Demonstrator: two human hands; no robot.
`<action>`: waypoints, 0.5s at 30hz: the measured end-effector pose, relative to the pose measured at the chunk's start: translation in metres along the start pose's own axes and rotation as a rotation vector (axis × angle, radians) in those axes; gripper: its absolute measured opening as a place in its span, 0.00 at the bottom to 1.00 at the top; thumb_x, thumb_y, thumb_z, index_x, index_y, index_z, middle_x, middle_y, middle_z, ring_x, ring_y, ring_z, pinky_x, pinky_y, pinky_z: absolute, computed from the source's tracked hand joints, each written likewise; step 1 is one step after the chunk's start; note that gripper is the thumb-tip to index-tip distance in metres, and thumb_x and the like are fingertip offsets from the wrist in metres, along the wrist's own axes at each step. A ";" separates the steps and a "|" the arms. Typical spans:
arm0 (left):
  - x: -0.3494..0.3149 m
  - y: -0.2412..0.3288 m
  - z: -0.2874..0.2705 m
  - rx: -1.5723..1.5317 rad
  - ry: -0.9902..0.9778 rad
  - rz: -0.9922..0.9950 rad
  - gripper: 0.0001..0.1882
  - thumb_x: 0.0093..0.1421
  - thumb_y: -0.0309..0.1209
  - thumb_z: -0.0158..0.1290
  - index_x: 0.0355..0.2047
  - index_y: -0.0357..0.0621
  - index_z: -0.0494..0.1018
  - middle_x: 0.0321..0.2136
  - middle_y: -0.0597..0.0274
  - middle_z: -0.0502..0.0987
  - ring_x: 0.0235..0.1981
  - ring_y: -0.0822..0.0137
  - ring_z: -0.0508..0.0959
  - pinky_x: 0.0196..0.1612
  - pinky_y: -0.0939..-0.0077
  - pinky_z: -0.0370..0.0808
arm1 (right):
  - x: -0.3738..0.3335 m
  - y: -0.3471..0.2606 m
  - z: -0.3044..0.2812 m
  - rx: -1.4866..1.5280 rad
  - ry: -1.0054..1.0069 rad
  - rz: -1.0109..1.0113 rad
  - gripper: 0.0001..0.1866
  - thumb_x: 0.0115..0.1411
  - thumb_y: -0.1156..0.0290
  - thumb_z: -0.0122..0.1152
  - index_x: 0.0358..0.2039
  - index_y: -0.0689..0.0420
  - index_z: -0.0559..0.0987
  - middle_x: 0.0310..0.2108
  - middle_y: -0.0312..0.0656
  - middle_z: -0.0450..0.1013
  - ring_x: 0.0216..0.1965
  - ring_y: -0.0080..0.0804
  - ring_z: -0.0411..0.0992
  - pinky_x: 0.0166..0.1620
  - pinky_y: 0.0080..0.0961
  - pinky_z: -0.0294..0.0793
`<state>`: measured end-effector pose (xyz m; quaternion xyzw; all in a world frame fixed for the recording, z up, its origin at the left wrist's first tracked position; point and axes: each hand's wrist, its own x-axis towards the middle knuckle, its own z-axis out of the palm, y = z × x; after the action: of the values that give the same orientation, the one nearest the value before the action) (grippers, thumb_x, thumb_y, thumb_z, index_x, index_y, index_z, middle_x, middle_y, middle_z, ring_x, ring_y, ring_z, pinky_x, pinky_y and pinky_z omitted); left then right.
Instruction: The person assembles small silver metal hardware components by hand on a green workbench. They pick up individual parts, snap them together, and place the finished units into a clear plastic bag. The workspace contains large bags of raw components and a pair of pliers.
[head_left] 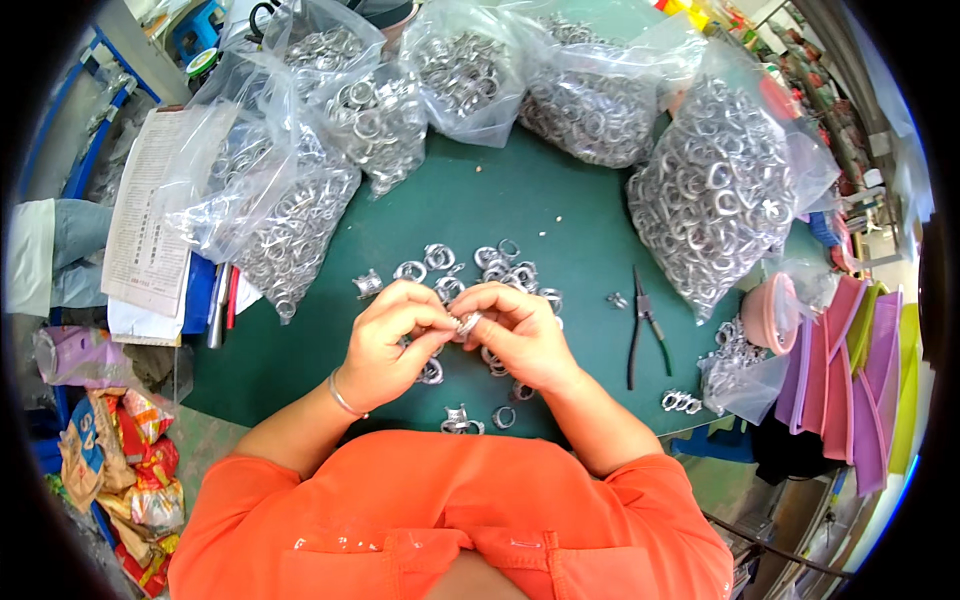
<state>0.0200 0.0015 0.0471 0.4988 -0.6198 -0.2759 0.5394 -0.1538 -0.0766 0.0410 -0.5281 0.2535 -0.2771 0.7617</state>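
Both hands meet over the middle of a green tabletop (560, 380). Between the fingertips of my left hand (398, 338) and my right hand (522, 335) is a small silver metal ring (468, 322), pinched from both sides. Its far details are hidden by the fingers. Loose silver rings (438, 257) lie around and beneath the hands, some singly and some in small clusters. Close to my body rest another ring cluster (458, 418) and a single ring (503, 416).
Clear plastic bags of rings (715, 180) line the table's back and sides. Pliers (643, 325) with dark handles lie at right, near a pink cup (770, 313) and a small ring bag (735, 372). Papers (150, 220) and pens (218, 305) sit at left. Coloured strips (850, 370) hang far right.
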 end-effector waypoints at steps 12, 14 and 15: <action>-0.014 -0.005 -0.010 0.051 0.084 -0.118 0.06 0.54 0.18 0.57 0.33 0.36 0.74 0.37 0.58 0.74 0.34 0.72 0.74 0.34 0.82 0.72 | 0.106 -0.172 -0.062 -0.956 0.598 -0.702 0.13 0.55 0.74 0.54 0.39 0.64 0.80 0.29 0.43 0.79 0.30 0.28 0.76 0.37 0.23 0.73; -0.014 -0.002 -0.007 0.068 0.075 -0.106 0.07 0.52 0.17 0.58 0.32 0.37 0.74 0.36 0.57 0.76 0.35 0.68 0.76 0.35 0.79 0.73 | 0.139 -0.199 -0.113 -1.266 0.557 -0.816 0.20 0.54 0.73 0.52 0.47 0.63 0.77 0.40 0.54 0.77 0.40 0.44 0.76 0.46 0.33 0.73; -0.017 -0.008 -0.011 0.200 0.040 -0.014 0.12 0.49 0.22 0.62 0.35 0.38 0.75 0.40 0.55 0.75 0.40 0.62 0.75 0.43 0.72 0.73 | 0.149 -0.198 -0.118 -1.369 0.600 -0.731 0.20 0.53 0.75 0.52 0.47 0.63 0.77 0.42 0.54 0.76 0.45 0.48 0.75 0.50 0.35 0.72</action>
<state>0.0319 0.0167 0.0357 0.5599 -0.6298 -0.2064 0.4972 -0.1575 -0.3147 0.1770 -0.8273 0.3710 -0.4205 0.0341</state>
